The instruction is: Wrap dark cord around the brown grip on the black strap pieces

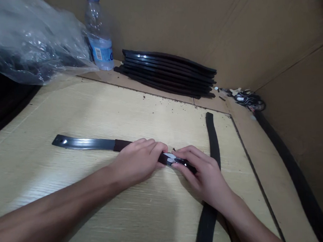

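Observation:
A slightly curved, shiny dark metal strip [83, 143] lies across the board, with a hole near its left end and a dark brown sleeve [121, 144] over its middle. My left hand [140, 157] is wrapped round the sleeved part. Beyond its fingertips a pale, silvery stretch [169, 157] shows. My right hand [202, 170] pinches the right end, where a glossy black piece [186, 163] sits between thumb and fingers. Whether that piece is part of the strip or separate, I cannot make out. Under my right wrist runs a flat black rubber-like strip [213, 135].
Several dark curved strips [168, 73] are stacked against the cardboard wall [169, 18]. A water bottle [99, 36] stands beside clear plastic wrapping [38, 45] at the back left. Small scraps [246, 97] fill the far right corner. Another long black strip [290, 166] lies along the right side.

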Demonstrator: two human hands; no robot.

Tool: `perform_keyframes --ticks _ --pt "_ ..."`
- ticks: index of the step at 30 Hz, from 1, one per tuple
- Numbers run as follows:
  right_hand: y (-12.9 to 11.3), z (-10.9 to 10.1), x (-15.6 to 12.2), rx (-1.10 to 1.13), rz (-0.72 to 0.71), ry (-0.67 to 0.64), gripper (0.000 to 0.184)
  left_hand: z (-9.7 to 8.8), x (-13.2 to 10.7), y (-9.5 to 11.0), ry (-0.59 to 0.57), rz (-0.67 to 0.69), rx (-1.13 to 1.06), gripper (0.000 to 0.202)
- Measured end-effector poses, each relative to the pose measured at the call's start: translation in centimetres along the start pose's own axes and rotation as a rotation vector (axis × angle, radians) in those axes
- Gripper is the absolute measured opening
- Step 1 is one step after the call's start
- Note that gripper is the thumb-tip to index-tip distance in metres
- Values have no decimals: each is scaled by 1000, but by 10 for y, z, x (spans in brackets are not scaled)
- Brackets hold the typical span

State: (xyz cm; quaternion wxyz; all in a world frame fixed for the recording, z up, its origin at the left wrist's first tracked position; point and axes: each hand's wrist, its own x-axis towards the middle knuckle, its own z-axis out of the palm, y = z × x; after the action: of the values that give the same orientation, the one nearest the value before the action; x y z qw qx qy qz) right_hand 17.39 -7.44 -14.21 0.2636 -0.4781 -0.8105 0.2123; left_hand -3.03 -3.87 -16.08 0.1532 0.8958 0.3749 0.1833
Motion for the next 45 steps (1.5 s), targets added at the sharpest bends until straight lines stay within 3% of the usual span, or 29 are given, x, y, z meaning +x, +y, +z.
perform_keyframes --ticks 15,34,45 --pt "4 -2 -9 -11 10 -8 23 -2 0 3 -17 -8 15 23" --pt "2 2 5 20 -62 -60 20 7 -3 -1 5 37 34 30" --pt "4 1 -2 -40 -73 -2 26 5 -2 0 24 46 62 31"
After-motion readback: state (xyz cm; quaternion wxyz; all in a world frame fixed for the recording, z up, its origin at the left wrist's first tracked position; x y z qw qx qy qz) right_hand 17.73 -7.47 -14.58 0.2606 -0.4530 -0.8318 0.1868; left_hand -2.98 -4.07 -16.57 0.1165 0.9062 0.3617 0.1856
